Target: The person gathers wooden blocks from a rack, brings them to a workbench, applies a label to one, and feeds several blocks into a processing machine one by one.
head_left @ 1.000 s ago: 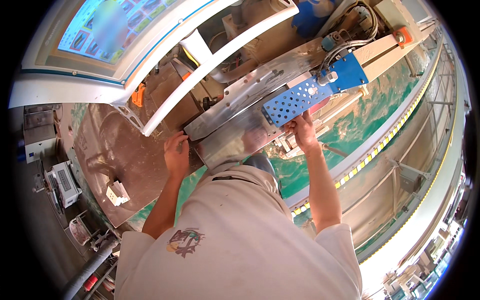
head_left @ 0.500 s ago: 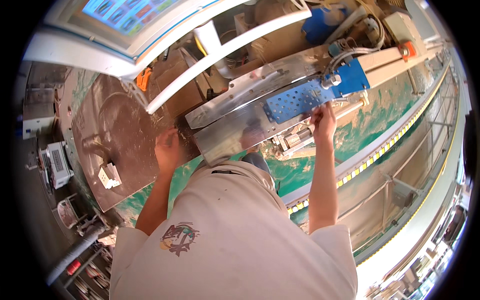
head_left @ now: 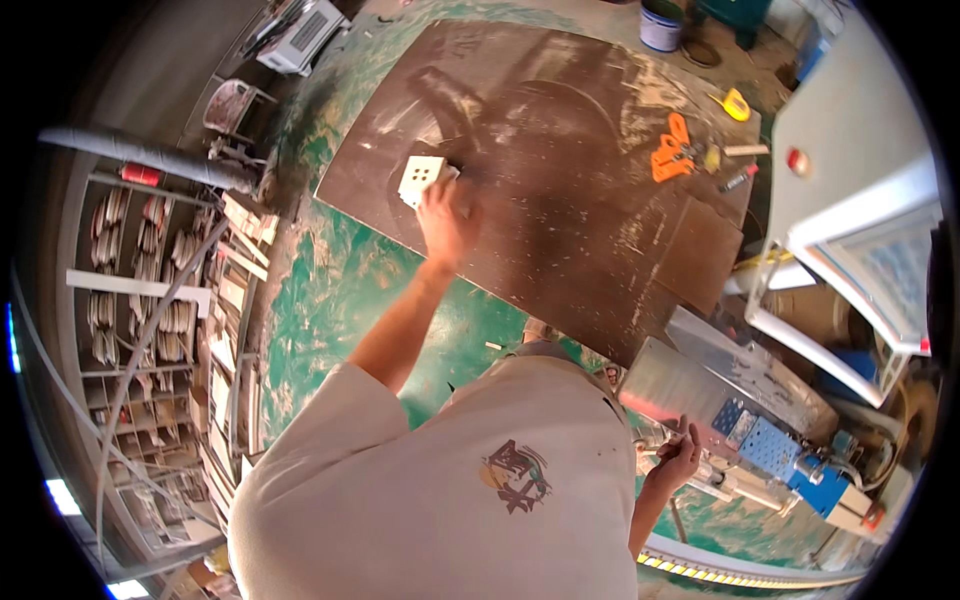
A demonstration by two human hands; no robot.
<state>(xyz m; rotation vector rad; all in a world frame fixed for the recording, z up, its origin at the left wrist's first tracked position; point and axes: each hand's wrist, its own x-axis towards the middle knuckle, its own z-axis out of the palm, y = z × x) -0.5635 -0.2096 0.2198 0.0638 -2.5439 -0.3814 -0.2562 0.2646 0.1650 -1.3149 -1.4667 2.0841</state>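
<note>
My left hand is stretched out over the brown tabletop, its fingertips at the near edge of a small white block with several dark holes in its top. Motion smears the fingers, so their grip is unclear. To the lower right, my right hand hovers by the front side of a metal machine bed. Its fingers are curled together, and whatever they may hold cannot be made out. A blue plate with holes sits on that machine.
Orange-handled tools, a yellow tape measure and a red-and-black marker lie on the brown tabletop. A white-framed screen stands at the right. Shelves of stacked pieces line the left.
My view has turned left toward the brown tabletop. The left hand has gone from beside the machine bed to the white block; the right hand stays near the machine, away from the blue plate.
</note>
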